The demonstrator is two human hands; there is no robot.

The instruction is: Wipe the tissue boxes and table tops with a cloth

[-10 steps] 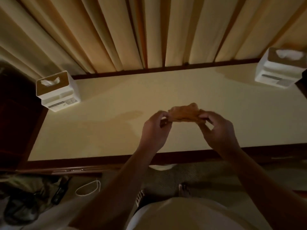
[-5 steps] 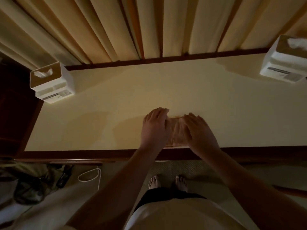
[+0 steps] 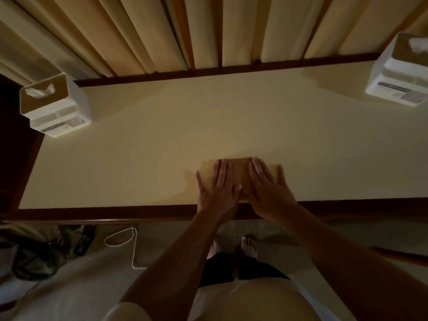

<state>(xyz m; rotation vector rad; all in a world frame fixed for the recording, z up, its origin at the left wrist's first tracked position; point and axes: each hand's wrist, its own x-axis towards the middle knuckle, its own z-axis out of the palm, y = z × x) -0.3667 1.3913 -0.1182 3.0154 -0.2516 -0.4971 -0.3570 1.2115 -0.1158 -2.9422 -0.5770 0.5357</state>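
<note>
Cloth [image 3: 239, 172] folded into a flat brownish rectangle on the table [image 3: 139, 158]. Lies near the front edge, somewhat right of the middle, well apart from both tissue boxes. Shows mainly as a strip between the two hands and just past the fingertips. Outer edges hard to make out in the dim light.

Left hand [image 3: 216, 188] pressed palm-down on the left part of the cloth. Fingers straight and pointing away from the body, little finger splayed out to the left, thumb reaching inward. Right hand [image 3: 269, 188] laid flat in the same way on the right part, fingers straight, little finger spread off to the right. Both pressing down rather than gripping or pinching. Thumbs close together over the near side of the cloth; impossible to tell whether touching.

Left tissue box [image 3: 54, 107] upright at the far left corner of the table, white, with a tuft of tissue poking from its top. Right tissue box [image 3: 398, 75] at the far right corner, also upright, tissue showing at the top and a label on its near side.

Behind the table, long pleated curtains [image 3: 208, 28]. Below the front edge, bare feet [image 3: 249, 246] on carpet, a white cable [image 3: 133, 249] looped on the floor to the left, and a dark bag [image 3: 34, 258] further left.
</note>
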